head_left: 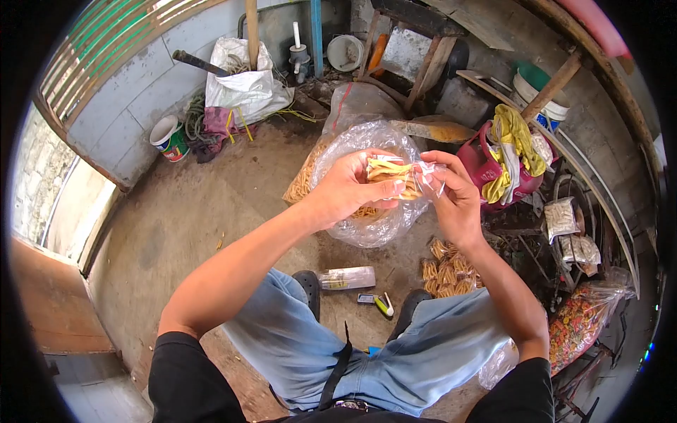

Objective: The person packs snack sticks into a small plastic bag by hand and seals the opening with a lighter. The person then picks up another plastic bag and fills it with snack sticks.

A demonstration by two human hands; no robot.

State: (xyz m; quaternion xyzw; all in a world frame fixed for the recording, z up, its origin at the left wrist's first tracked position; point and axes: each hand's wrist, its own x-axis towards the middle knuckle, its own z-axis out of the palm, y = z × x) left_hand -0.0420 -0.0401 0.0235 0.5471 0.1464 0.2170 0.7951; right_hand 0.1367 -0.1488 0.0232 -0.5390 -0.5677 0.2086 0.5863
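Observation:
My left hand (356,187) is wrapped round a small clear plastic bag of yellow snack sticks (390,171), thumb across its front. At the bag's right end, the fingers of my right hand (451,190) pinch the loose clear plastic. Below both hands sits a large open plastic sack (377,236) with more brown snack sticks inside, partly hidden by my left hand. On the floor near my right knee lies a pile of small filled snack bags (449,270). A stack of flat clear bags (347,278) lies between my feet, near a green-handled tool (383,304).
To the right stand a magenta basket (472,158) with yellow cloth and a large bag of colourful packets (585,321). White sacks (243,88) and a paint bucket (169,137) stand by the left wall. A wooden frame (423,67) is at the back.

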